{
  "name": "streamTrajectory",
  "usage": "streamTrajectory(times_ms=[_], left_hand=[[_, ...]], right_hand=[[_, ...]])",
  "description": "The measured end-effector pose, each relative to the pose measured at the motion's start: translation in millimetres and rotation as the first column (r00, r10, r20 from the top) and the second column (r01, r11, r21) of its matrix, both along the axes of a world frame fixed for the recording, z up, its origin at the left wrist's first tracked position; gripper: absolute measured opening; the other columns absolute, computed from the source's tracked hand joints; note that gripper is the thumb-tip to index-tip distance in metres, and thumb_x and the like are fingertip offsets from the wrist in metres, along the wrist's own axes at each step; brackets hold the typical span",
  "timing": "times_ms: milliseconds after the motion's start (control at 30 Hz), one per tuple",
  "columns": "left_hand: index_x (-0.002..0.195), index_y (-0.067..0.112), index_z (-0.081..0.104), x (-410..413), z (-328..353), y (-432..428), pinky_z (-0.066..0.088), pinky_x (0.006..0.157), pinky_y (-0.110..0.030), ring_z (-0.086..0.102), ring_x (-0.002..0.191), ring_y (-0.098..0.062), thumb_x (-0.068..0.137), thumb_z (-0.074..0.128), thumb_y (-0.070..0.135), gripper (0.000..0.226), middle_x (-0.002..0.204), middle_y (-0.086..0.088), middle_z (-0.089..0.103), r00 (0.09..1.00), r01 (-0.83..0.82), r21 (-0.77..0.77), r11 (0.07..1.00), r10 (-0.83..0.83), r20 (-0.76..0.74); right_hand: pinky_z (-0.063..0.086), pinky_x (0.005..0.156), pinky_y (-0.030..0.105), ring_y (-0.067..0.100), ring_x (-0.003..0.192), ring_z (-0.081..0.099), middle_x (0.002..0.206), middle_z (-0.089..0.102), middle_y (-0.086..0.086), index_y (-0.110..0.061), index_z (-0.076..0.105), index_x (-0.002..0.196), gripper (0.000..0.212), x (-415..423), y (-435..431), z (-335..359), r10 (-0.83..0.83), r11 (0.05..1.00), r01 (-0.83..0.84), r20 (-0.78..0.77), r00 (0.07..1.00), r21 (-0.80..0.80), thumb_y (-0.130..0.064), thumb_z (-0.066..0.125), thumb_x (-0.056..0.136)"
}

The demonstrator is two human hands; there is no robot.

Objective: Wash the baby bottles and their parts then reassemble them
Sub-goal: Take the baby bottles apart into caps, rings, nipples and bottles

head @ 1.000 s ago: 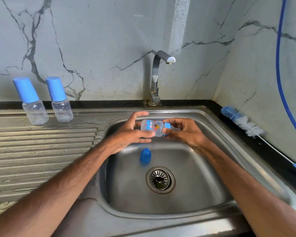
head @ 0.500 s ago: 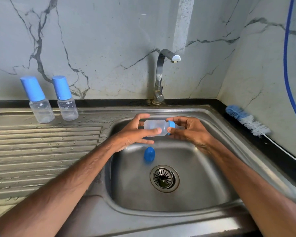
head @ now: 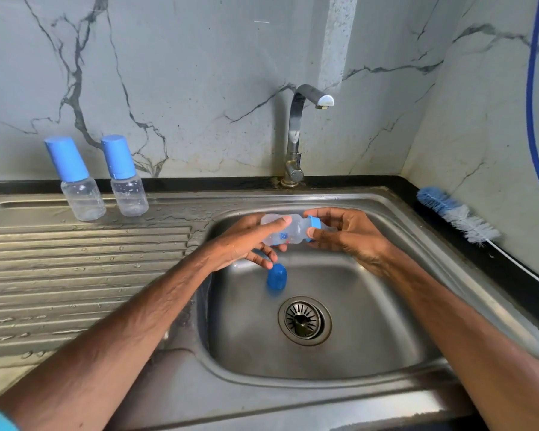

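Over the far part of the sink (head: 324, 396), the left hand (head: 246, 241) grasps the body of a baby bottle (head: 285, 233) held sideways, while the right hand (head: 346, 234) pinches its blue collar (head: 314, 223). A blue cap (head: 276, 276) lies in the basin just below, and two capped bottles (head: 78, 181) stand far left.

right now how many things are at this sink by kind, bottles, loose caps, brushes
baby bottles: 3. The left capped bottle and right capped bottle stand on the drainboard. The held bottle is between the left hand and right hand.
loose blue cap: 1, in the sink
bottle brush: 1, on the counter
total: 5
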State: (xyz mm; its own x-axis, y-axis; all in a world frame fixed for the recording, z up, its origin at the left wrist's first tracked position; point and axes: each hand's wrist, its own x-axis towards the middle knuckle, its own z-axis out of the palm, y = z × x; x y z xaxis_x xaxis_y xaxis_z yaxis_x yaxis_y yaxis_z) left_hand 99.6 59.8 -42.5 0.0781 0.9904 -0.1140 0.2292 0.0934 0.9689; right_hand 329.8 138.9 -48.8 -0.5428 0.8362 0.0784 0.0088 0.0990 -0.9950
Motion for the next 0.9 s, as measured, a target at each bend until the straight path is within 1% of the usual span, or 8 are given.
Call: streamTrajectory(times_ms=[167,267,400,500,567,600,667,900], left_hand=[[0.095,0.014,0.068,-7,3,3,0.031,0.040,-0.019,0.046,0.044,-0.014,0.095,0.039,0.078,0.071,0.059,-0.001,0.057,0.970,-0.227,-0.066,0.972,0.220,-0.102],[0.088,0.011,0.066,-14,1,8,0.013,0.041,-0.020,0.027,0.038,-0.009,0.099,0.027,0.071,0.073,0.050,0.004,0.038,0.964,-0.253,-0.231,0.940,0.264,0.017],[0.085,0.007,0.065,-13,9,8,0.012,0.041,-0.020,0.021,0.037,-0.008,0.100,0.029,0.062,0.067,0.048,0.006,0.031,0.959,-0.227,-0.339,0.913,0.270,0.084],[0.075,0.009,0.066,-16,7,11,0.028,0.042,-0.021,0.041,0.041,-0.016,0.093,0.045,0.073,0.070,0.050,0.002,0.047,0.898,-0.307,0.018,0.952,0.295,-0.327],[0.062,0.012,0.053,-17,7,11,0.034,0.050,-0.028,0.050,0.053,-0.022,0.081,0.056,0.080,0.070,0.056,0.000,0.051,0.630,-0.206,0.308,0.929,0.366,-0.685],[0.061,0.015,0.048,-16,8,11,0.032,0.052,-0.029,0.051,0.057,-0.022,0.076,0.059,0.082,0.069,0.059,0.001,0.052,0.511,-0.152,0.373,0.915,0.395,-0.763],[0.061,0.016,0.047,-11,9,11,0.029,0.050,-0.029,0.051,0.057,-0.021,0.070,0.062,0.083,0.069,0.060,0.003,0.052,0.440,-0.096,0.422,0.902,0.418,-0.794],[0.062,0.015,0.055,-5,3,15,0.032,0.050,-0.028,0.055,0.057,-0.022,0.067,0.061,0.084,0.070,0.061,0.001,0.056,0.396,-0.091,0.437,0.895,0.435,-0.808]], right_hand=[[0.062,0.087,0.037,0.027,0.109,0.073,0.118,0.075,0.018,-0.002,0.072,0.121,0.048,1,3,3,-0.046,0.993,0.033,-0.118,0.992,-0.113,-0.021,0.081,0.078],[0.062,0.084,0.035,0.028,0.105,0.074,0.114,0.075,0.022,-0.002,0.073,0.116,0.046,1,1,3,-0.037,0.990,0.025,-0.082,0.996,-0.142,-0.029,0.079,0.079],[0.063,0.082,0.036,0.028,0.101,0.075,0.112,0.076,0.021,0.000,0.071,0.121,0.053,-2,-2,2,-0.001,0.989,-0.001,-0.014,1.000,-0.147,-0.030,0.079,0.079],[0.064,0.082,0.039,0.028,0.102,0.076,0.110,0.078,0.016,-0.004,0.073,0.119,0.043,-1,0,0,-0.015,0.994,0.023,0.074,0.997,-0.107,-0.026,0.081,0.083],[0.064,0.082,0.041,0.025,0.099,0.077,0.108,0.078,0.013,-0.006,0.074,0.117,0.033,1,1,-5,-0.035,0.998,0.042,0.158,0.987,-0.038,-0.022,0.080,0.089],[0.064,0.082,0.042,0.022,0.097,0.077,0.107,0.078,0.012,-0.007,0.074,0.117,0.031,1,2,-7,-0.040,0.999,0.042,0.194,0.980,-0.007,-0.021,0.080,0.090],[0.065,0.081,0.042,0.017,0.093,0.077,0.105,0.078,0.013,-0.009,0.074,0.115,0.030,-1,2,-10,-0.046,0.999,0.037,0.250,0.967,0.039,-0.022,0.081,0.089],[0.065,0.079,0.041,0.018,0.092,0.078,0.104,0.079,0.009,-0.012,0.073,0.112,0.029,-4,-2,-10,-0.038,0.996,0.011,0.317,0.948,0.089,-0.023,0.082,0.088]])
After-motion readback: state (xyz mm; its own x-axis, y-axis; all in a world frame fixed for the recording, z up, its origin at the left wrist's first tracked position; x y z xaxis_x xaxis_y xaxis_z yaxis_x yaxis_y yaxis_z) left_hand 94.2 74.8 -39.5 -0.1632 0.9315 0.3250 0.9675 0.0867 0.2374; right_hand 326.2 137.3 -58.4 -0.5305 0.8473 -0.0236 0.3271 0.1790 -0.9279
